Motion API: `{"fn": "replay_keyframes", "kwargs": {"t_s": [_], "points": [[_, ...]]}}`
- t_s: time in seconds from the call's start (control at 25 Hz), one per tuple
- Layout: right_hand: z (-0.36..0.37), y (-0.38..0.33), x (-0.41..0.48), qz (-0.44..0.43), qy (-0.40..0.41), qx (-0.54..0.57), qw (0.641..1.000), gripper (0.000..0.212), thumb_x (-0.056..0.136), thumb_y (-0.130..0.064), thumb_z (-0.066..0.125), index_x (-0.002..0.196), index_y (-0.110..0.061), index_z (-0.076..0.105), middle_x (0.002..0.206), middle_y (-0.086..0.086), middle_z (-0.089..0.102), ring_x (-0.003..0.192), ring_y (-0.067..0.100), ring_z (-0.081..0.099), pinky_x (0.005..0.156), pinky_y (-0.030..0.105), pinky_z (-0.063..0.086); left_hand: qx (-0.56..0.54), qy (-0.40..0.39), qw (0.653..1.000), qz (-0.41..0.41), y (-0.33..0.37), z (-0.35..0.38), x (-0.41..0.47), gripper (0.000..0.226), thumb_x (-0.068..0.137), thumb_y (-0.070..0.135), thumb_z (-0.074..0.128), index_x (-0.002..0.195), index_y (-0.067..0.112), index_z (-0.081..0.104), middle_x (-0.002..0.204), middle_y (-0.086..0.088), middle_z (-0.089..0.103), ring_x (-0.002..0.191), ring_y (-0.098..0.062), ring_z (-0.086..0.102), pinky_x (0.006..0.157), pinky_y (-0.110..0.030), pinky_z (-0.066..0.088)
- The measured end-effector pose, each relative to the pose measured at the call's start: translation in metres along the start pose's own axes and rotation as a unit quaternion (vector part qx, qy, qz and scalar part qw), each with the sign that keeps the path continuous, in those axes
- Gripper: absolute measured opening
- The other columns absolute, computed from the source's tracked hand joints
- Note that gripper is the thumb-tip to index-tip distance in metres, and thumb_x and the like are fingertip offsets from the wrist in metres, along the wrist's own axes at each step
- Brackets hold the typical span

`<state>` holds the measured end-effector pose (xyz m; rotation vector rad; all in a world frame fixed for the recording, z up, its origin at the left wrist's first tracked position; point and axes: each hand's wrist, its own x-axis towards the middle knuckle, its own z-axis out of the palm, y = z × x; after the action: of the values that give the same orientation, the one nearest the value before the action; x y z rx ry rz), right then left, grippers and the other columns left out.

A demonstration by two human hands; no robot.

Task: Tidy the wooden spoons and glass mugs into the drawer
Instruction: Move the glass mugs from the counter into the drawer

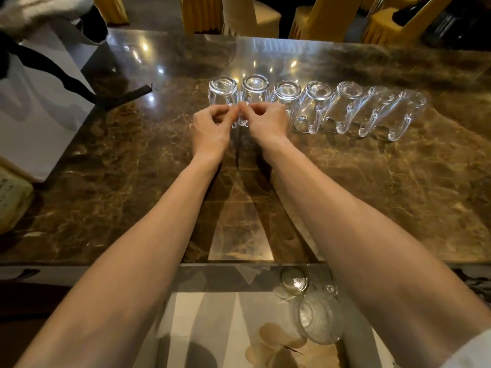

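Both hands pinch handles of upturned glass mugs on the marble counter: left hand (pixel 210 130) on the end mug (pixel 222 92), right hand (pixel 267 120) on its neighbour (pixel 254 88). Five more stand right of that grip. Rigid, slick, breakable glass; handles look safest.

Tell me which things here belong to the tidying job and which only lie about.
Job:
- seven upturned mugs in a row
- glassware in the open drawer
- left hand, right hand, fingers at the two leftmost mugs' handles

Lying about:
- white bag
- chairs behind the counter
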<state>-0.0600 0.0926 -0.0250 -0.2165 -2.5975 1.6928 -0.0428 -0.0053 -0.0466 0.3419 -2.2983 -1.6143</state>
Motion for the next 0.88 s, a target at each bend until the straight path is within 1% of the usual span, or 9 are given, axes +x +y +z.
{"fn": "replay_keyframes", "kwargs": {"t_s": [0.16,0.28,0.36,0.52,0.64,0.72,0.8,0.88], "points": [[0.002,-0.002,-0.001,-0.004,0.001,-0.015,1.000,0.022,0.091,-0.029,0.059,0.095,-0.011,0.071,0.094,0.004,0.071,0.090,0.018,0.065,0.086,0.039,0.053,0.011,0.009,1.000,0.027,-0.002,0.000,-0.002,0.028,0.086,0.031,0.067,0.105,0.011,0.070,0.093,0.002,0.070,0.086,-0.005,0.065,0.076,-0.013,0.052],[0.001,-0.004,-0.002,-0.001,0.001,-0.040,0.999,0.022,0.092,-0.028,0.058,0.094,-0.011,0.072,0.095,0.006,0.071,0.093,0.021,0.064,0.086,0.040,0.053,0.023,0.004,0.999,0.039,-0.002,-0.003,-0.002,0.028,0.082,0.030,0.071,0.103,0.011,0.070,0.089,0.006,0.068,0.082,-0.002,0.064,0.073,-0.010,0.050],[-0.001,-0.005,-0.003,-0.004,0.004,-0.056,0.998,0.022,0.091,-0.028,0.059,0.094,-0.011,0.073,0.095,0.007,0.072,0.092,0.021,0.065,0.086,0.040,0.052,0.037,0.002,0.998,0.047,-0.001,-0.005,-0.003,0.028,0.081,0.029,0.072,0.102,0.011,0.069,0.088,0.007,0.066,0.081,-0.002,0.063,0.075,-0.013,0.050],[-0.002,-0.006,-0.007,-0.008,0.010,-0.059,0.998,0.021,0.090,-0.028,0.061,0.092,-0.012,0.075,0.092,0.006,0.073,0.090,0.020,0.066,0.085,0.039,0.053,0.051,0.006,0.997,0.049,0.001,-0.008,-0.006,0.025,0.082,0.026,0.071,0.101,0.010,0.068,0.086,0.004,0.066,0.084,-0.009,0.065,0.080,-0.023,0.052],[-0.004,-0.007,-0.011,-0.018,0.006,-0.066,0.998,0.022,0.090,-0.028,0.060,0.091,-0.012,0.076,0.090,0.007,0.073,0.089,0.021,0.066,0.084,0.039,0.052,0.050,-0.002,0.997,0.050,0.003,-0.011,-0.008,0.026,0.083,0.027,0.070,0.101,0.009,0.067,0.086,0.002,0.066,0.084,-0.011,0.064,0.079,-0.024,0.052],[-0.008,-0.008,-0.015,-0.033,0.002,-0.070,0.997,0.023,0.091,-0.029,0.059,0.090,-0.012,0.076,0.089,0.007,0.073,0.087,0.021,0.066,0.081,0.037,0.052,0.046,-0.010,0.998,0.046,0.002,-0.015,-0.009,0.027,0.083,0.028,0.070,0.102,0.009,0.066,0.089,-0.001,0.067,0.085,-0.012,0.064,0.079,-0.024,0.052],[-0.012,-0.010,-0.022,-0.055,-0.003,-0.073,0.996,0.023,0.092,-0.028,0.059,0.092,-0.012,0.075,0.088,0.007,0.073,0.085,0.020,0.066,0.079,0.036,0.053,0.052,-0.016,0.997,0.046,0.002,-0.020,-0.012,0.027,0.084,0.029,0.069,0.103,0.010,0.066,0.090,-0.001,0.067,0.085,-0.012,0.064,0.075,-0.021,0.051],[-0.017,-0.013,-0.029,-0.076,-0.010,-0.069,0.995,0.022,0.092,-0.027,0.059,0.093,-0.012,0.075,0.087,0.005,0.073,0.083,0.019,0.066,0.080,0.038,0.053,0.059,-0.015,0.997,0.049,0.002,-0.026,-0.017,0.025,0.084,0.029,0.068,0.104,0.012,0.066,0.091,0.000,0.068,0.083,-0.009,0.063,0.071,-0.015,0.048]]}}
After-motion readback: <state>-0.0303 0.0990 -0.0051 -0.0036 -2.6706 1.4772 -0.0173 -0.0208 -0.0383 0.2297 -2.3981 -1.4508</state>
